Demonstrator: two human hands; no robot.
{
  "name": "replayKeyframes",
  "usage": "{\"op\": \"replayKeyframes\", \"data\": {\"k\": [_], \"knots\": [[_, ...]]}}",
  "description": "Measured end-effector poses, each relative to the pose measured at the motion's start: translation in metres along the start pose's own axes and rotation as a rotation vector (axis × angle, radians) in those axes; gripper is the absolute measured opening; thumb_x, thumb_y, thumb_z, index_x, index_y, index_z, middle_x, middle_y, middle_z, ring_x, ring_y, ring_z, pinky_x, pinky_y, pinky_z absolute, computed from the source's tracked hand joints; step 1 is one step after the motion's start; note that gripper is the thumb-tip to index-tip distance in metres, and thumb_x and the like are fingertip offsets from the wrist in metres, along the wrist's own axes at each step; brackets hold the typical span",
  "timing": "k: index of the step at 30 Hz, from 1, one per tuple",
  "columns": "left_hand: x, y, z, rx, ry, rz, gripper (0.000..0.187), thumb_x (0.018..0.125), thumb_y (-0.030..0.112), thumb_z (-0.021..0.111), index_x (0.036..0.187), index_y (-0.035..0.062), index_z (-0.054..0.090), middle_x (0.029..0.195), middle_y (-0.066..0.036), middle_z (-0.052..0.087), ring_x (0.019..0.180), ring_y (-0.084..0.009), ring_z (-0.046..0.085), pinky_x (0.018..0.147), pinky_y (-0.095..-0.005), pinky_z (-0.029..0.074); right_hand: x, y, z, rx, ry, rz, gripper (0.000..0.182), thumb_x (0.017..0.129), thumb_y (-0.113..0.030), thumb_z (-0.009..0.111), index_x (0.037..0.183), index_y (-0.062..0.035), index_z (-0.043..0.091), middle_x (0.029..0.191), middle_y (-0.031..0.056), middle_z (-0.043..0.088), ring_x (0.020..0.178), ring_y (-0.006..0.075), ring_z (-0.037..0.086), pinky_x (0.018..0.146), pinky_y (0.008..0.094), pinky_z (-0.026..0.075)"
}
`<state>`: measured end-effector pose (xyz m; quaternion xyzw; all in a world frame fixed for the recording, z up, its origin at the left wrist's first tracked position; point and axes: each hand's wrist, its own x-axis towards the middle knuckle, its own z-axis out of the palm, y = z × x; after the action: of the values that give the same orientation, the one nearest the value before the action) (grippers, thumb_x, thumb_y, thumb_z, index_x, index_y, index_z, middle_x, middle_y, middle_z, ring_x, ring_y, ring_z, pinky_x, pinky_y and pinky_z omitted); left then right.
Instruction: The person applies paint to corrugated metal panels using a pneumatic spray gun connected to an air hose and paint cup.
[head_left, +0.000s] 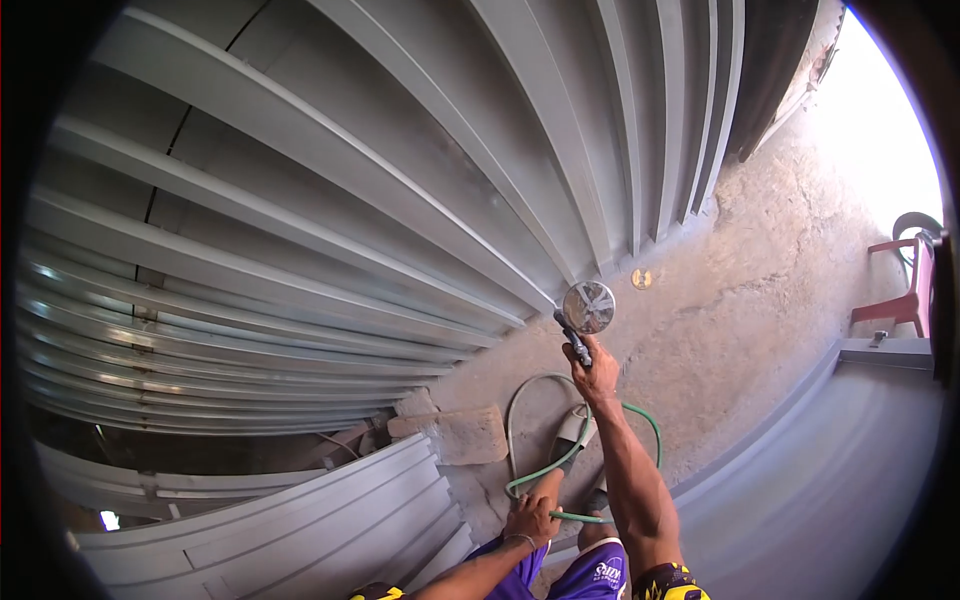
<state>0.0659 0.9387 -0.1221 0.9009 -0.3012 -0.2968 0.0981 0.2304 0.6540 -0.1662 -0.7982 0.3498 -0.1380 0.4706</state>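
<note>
My right hand is closed around the handle of a spray gun, arm stretched forward. On top of the gun sits a round cup, its lid smeared with grey. The gun's nozzle points toward the lower ends of long grey metal slats, close to one edge. Down by my knee, my left hand is closed on a green hose. That hose loops over the floor and up toward my right wrist.
Grey ribbed panels lie at the lower left, beside a worn block. A smooth grey metal piece lies at my right. Farther right stands a reddish plastic chair. A small yellow disc rests on the concrete floor.
</note>
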Motion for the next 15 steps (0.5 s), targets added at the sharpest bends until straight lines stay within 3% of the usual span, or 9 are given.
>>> {"op": "replayKeyframes", "data": {"k": [3, 7, 10, 13, 15], "knots": [[0.002, -0.001, 0.003, 0.006, 0.068, 0.023, 0.033, 0.087, 0.037, 0.075, 0.093, 0.0071, 0.062, 0.1, -0.016, 0.064, 0.098, -0.0413, 0.063, 0.084, -0.0542, 0.055, -0.002, -0.021, 0.004, 0.069, 0.083, -0.069, 0.031, 0.09, -0.033, 0.076, 0.11, -0.0089, 0.069, 0.095, 0.0214, 0.071, 0.087, 0.0444, 0.069, 0.073, 0.0502, 0.052], [-0.002, 0.001, 0.007, -0.023, 0.095, -0.009, 0.03, 0.086, 0.036, 0.075, 0.085, 0.0076, 0.063, 0.094, -0.014, 0.064, 0.096, -0.0386, 0.063, 0.083, -0.0496, 0.055, 0.001, -0.043, 0.009, 0.092, 0.113, -0.127, 0.033, 0.091, -0.035, 0.076, 0.104, -0.0056, 0.069, 0.09, 0.023, 0.07, 0.085, 0.0464, 0.067, 0.071, 0.0519, 0.05], [-0.014, 0.0, 0.01, -0.048, 0.094, -0.019, 0.031, 0.088, 0.036, 0.073, 0.087, 0.0069, 0.064, 0.098, -0.016, 0.065, 0.099, -0.04, 0.063, 0.087, -0.0511, 0.054, 0.002, -0.063, 0.01, 0.073, 0.113, -0.135, 0.034, 0.091, -0.037, 0.076, 0.102, -0.0049, 0.068, 0.087, 0.0234, 0.069, 0.085, 0.047, 0.067, 0.07, 0.053, 0.049], [-0.022, -0.002, 0.018, -0.092, -0.03, -0.107, 0.042, 0.093, 0.046, 0.065, 0.103, 0.0051, 0.069, 0.121, -0.021, 0.064, 0.121, -0.0429, 0.056, 0.102, -0.0547, 0.049, 0.001, -0.08, 0.007, 0.048, 0.229, -0.27, 0.033, 0.089, -0.032, 0.08, 0.103, -0.0062, 0.065, 0.086, 0.0201, 0.07, 0.078, 0.0441, 0.068, 0.065, 0.0503, 0.051], [-0.026, -0.003, 0.02, -0.099, -0.105, -0.134, 0.042, 0.094, 0.046, 0.064, 0.105, 0.0057, 0.069, 0.123, -0.019, 0.064, 0.122, -0.0441, 0.055, 0.104, -0.0565, 0.047, -0.001, -0.096, 0.0, 0.065, 0.267, -0.338, 0.032, 0.087, -0.029, 0.081, 0.104, -0.007, 0.064, 0.087, 0.0183, 0.071, 0.077, 0.042, 0.069, 0.064, 0.0485, 0.052]]}}
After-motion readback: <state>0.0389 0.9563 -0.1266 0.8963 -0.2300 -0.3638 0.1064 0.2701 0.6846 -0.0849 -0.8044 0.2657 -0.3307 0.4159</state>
